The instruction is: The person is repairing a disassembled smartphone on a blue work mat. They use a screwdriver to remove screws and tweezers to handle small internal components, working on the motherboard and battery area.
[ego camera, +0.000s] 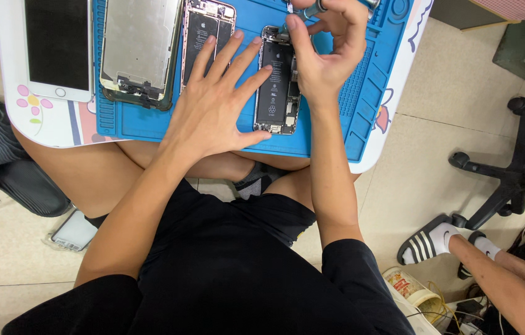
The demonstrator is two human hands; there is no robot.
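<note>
Pale tiled floor [436, 155]: fills the surround; the person sits low on it, bare legs folded under the table.

Small white lap table with rounded corners and flower drawings [39, 121]: across the top of the view, over the knees.

Blue rubber repair mat with ridged edges and small trays [362, 80]: covers most of the table top.

Black base of a swivel chair on castors [514, 174]: far right, well apart from the table.

Dark grey slide sandal [8, 174]: on the floor at left, partly under the table edge.

White-fronted phone with dark screen [57, 46]: face up on the table, left of the mat.

Detached metal-backed screen panel [140, 49]: on the mat's left part.

Second opened phone shell with black battery [199, 31]: just right of that panel, partly under the left fingertips.

Opened phone body with long black battery and bare circuit parts [275, 87]: centre of the mat, upright in view, between both hands.

Left hand [216, 102]: spread wide and flat, palm down on the mat, fingers fanned, thumb touching the opened phone's lower edge.

Right hand [324, 46]: fingers curled narrow, pinching a slim metal-handled tool [313, 8] over the phone's top end; its tip is hidden.

Another person's foot in a black-and-white striped slide and white sock [430, 239]: lower right.
</note>
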